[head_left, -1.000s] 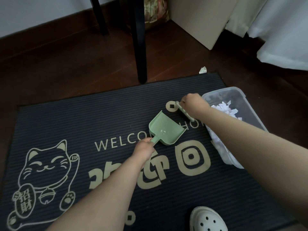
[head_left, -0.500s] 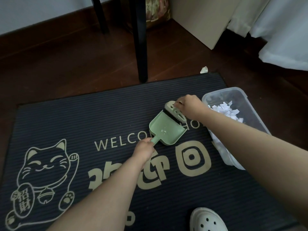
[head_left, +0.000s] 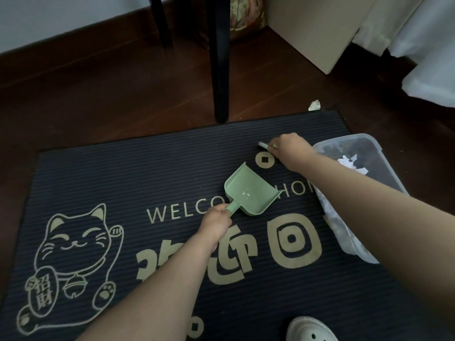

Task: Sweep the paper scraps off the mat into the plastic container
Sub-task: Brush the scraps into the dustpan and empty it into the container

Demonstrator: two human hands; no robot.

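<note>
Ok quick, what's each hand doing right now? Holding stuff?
Left hand: closed round the handle of the green dustpan.
Right hand: closed round a small brush; only its pale end shows.

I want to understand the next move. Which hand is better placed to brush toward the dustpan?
Right. The right hand holds the brush over the mat, beyond the open mouth of the dustpan; the left hand grips its handle.
</note>
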